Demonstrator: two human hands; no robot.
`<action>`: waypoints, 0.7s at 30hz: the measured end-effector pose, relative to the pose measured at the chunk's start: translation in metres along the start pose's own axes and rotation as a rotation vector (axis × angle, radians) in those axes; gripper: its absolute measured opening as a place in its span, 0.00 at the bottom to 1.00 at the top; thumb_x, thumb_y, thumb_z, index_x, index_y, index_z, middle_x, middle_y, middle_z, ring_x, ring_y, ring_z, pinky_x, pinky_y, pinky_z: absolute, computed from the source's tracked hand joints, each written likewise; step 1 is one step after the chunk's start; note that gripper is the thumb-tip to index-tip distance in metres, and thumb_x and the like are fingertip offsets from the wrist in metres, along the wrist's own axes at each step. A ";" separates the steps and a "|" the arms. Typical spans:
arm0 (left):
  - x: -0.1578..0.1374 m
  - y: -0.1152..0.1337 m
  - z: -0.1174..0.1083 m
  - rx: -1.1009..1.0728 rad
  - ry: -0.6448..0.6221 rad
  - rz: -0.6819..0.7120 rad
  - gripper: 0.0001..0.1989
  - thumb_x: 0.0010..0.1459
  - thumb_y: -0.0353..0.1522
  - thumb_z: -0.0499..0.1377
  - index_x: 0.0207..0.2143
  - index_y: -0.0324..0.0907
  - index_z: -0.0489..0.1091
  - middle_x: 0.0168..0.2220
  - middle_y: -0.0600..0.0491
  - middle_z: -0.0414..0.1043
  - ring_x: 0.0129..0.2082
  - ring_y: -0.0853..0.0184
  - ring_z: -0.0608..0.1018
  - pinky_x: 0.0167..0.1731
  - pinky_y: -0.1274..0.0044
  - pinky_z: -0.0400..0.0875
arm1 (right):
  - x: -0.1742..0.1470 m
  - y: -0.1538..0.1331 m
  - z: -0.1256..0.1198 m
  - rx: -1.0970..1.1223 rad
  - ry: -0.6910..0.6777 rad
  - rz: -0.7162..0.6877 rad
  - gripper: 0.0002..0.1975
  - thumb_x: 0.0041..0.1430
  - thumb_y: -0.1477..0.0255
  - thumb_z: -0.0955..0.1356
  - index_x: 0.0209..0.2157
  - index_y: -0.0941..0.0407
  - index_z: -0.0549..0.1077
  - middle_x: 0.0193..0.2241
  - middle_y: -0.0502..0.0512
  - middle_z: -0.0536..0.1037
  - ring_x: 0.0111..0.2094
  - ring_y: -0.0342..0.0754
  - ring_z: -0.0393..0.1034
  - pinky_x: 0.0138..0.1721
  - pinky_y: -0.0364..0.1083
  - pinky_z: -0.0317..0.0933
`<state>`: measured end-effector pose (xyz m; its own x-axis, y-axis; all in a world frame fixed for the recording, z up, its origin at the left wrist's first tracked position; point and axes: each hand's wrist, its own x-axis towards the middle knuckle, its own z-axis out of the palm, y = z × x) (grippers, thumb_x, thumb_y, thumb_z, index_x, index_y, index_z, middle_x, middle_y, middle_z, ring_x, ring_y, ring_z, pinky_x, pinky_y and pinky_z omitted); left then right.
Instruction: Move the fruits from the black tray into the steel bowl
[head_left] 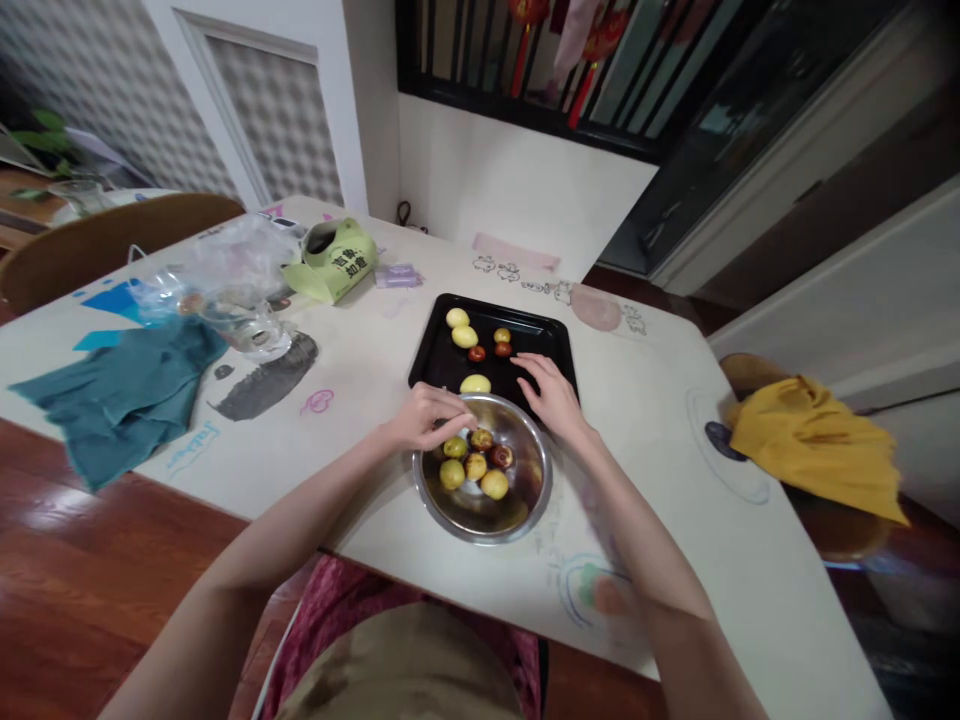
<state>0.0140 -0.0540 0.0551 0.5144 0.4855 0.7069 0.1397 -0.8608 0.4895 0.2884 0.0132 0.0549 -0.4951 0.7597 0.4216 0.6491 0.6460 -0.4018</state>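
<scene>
A shiny metal bowl [532, 510] stands near the table's front edge, with several small round fruits inside, yellow, greenish and brown-red. Behind it is a black tray [532, 318] bearing pale yellow fruits [464, 337] and small red-brown fruits [476, 354]. Over the bowl's left rim is my left hand [427, 416], its fingers bent and pressed together; whatever they hold, if anything, is hidden. My right hand [553, 395] reaches over the tray's right side with fingers apart and nothing in them, close to a red-brown fruit [503, 350].
On the table's left lie a teal cloth [142, 390], a clear glass pitcher [259, 330], crumpled clear plastic [240, 255] and a green package [337, 262]. A small purple packet [398, 276] is beside them. A yellow cloth [817, 440] hangs over a chair at right.
</scene>
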 end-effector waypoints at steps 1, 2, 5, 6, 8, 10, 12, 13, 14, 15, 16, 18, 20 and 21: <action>0.000 0.000 0.001 -0.013 0.004 -0.020 0.18 0.74 0.32 0.54 0.36 0.40 0.82 0.35 0.48 0.86 0.36 0.64 0.88 0.39 0.79 0.82 | 0.007 0.006 0.004 -0.019 -0.022 -0.001 0.21 0.70 0.75 0.63 0.61 0.53 0.72 0.61 0.63 0.75 0.61 0.59 0.70 0.65 0.64 0.66; 0.000 -0.001 0.001 -0.027 0.010 -0.039 0.18 0.74 0.33 0.54 0.36 0.40 0.83 0.35 0.48 0.86 0.36 0.64 0.89 0.40 0.79 0.82 | 0.014 0.011 0.009 -0.034 -0.046 -0.007 0.23 0.70 0.75 0.63 0.63 0.53 0.71 0.63 0.63 0.73 0.63 0.59 0.68 0.66 0.64 0.65; -0.002 -0.002 0.003 -0.057 0.025 -0.082 0.19 0.75 0.33 0.54 0.35 0.40 0.83 0.35 0.48 0.87 0.36 0.64 0.89 0.39 0.80 0.82 | 0.033 0.021 0.023 -0.062 -0.097 -0.028 0.26 0.69 0.77 0.62 0.67 0.54 0.68 0.66 0.64 0.70 0.65 0.58 0.65 0.67 0.64 0.63; -0.002 -0.003 0.003 -0.059 0.024 -0.091 0.19 0.75 0.33 0.54 0.35 0.40 0.83 0.35 0.48 0.87 0.36 0.64 0.89 0.39 0.80 0.82 | 0.037 0.023 0.028 -0.071 -0.106 -0.031 0.28 0.69 0.78 0.61 0.68 0.53 0.67 0.66 0.63 0.70 0.66 0.58 0.65 0.68 0.65 0.63; -0.003 -0.003 0.003 -0.055 0.013 -0.101 0.19 0.75 0.33 0.54 0.35 0.40 0.83 0.35 0.48 0.87 0.36 0.64 0.89 0.38 0.80 0.82 | 0.042 0.027 0.034 -0.101 -0.119 -0.038 0.29 0.68 0.80 0.60 0.68 0.52 0.67 0.65 0.63 0.71 0.65 0.58 0.66 0.67 0.65 0.64; -0.003 -0.003 0.003 -0.051 0.000 -0.102 0.19 0.75 0.33 0.54 0.34 0.40 0.82 0.34 0.48 0.86 0.36 0.64 0.89 0.38 0.80 0.82 | 0.042 0.030 0.036 -0.144 -0.125 -0.044 0.29 0.68 0.80 0.60 0.67 0.53 0.68 0.64 0.63 0.71 0.63 0.59 0.67 0.65 0.64 0.67; -0.003 -0.003 0.003 -0.048 -0.013 -0.096 0.18 0.74 0.32 0.55 0.34 0.40 0.82 0.34 0.49 0.86 0.36 0.64 0.89 0.38 0.80 0.82 | 0.040 0.033 0.035 -0.196 -0.121 -0.036 0.27 0.67 0.80 0.61 0.65 0.54 0.70 0.61 0.65 0.72 0.60 0.61 0.69 0.61 0.64 0.70; -0.003 -0.002 0.003 -0.047 -0.019 -0.090 0.18 0.75 0.32 0.55 0.34 0.40 0.82 0.34 0.49 0.86 0.36 0.64 0.89 0.38 0.80 0.82 | 0.038 0.034 0.033 -0.220 -0.117 -0.026 0.26 0.67 0.80 0.62 0.64 0.55 0.71 0.59 0.66 0.73 0.58 0.62 0.70 0.59 0.64 0.72; -0.003 -0.002 0.002 -0.045 -0.025 -0.084 0.19 0.75 0.32 0.54 0.34 0.40 0.82 0.34 0.49 0.86 0.37 0.64 0.89 0.39 0.80 0.82 | 0.037 0.035 0.031 -0.238 -0.114 -0.015 0.24 0.67 0.80 0.63 0.63 0.55 0.72 0.56 0.66 0.73 0.56 0.62 0.71 0.57 0.63 0.73; -0.003 -0.002 0.002 -0.042 -0.030 -0.080 0.19 0.75 0.32 0.54 0.34 0.40 0.82 0.34 0.49 0.86 0.37 0.64 0.89 0.39 0.79 0.82 | 0.036 0.036 0.029 -0.248 -0.111 -0.004 0.23 0.67 0.80 0.63 0.61 0.56 0.73 0.55 0.66 0.74 0.55 0.62 0.71 0.55 0.62 0.74; -0.003 -0.002 0.002 -0.037 -0.033 -0.076 0.19 0.75 0.32 0.54 0.34 0.40 0.82 0.34 0.49 0.86 0.37 0.63 0.89 0.39 0.79 0.82 | 0.035 0.037 0.028 -0.250 -0.110 0.004 0.22 0.66 0.80 0.64 0.59 0.55 0.74 0.54 0.65 0.74 0.54 0.62 0.72 0.54 0.62 0.74; -0.003 -0.001 0.002 -0.028 -0.036 -0.072 0.19 0.75 0.32 0.54 0.34 0.40 0.81 0.34 0.49 0.86 0.37 0.63 0.89 0.39 0.78 0.82 | 0.034 0.037 0.026 -0.235 -0.113 0.012 0.21 0.66 0.81 0.64 0.58 0.55 0.74 0.54 0.64 0.74 0.54 0.61 0.72 0.54 0.61 0.74; -0.002 -0.002 0.001 -0.026 -0.034 -0.067 0.19 0.75 0.32 0.54 0.34 0.40 0.81 0.34 0.49 0.86 0.37 0.63 0.89 0.39 0.78 0.82 | 0.034 0.037 0.026 -0.223 -0.127 0.026 0.20 0.65 0.81 0.65 0.57 0.55 0.73 0.55 0.64 0.75 0.54 0.61 0.72 0.53 0.60 0.75; -0.002 -0.002 0.001 -0.029 -0.030 -0.062 0.19 0.75 0.32 0.54 0.34 0.40 0.81 0.33 0.49 0.86 0.37 0.63 0.89 0.39 0.78 0.82 | 0.033 0.036 0.026 -0.225 -0.136 0.038 0.20 0.65 0.81 0.66 0.57 0.55 0.72 0.54 0.64 0.76 0.54 0.61 0.73 0.52 0.59 0.75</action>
<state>0.0137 -0.0538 0.0520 0.5307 0.5327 0.6592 0.1481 -0.8241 0.5467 0.2807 0.0641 0.0336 -0.5309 0.7963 0.2901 0.7734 0.5952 -0.2184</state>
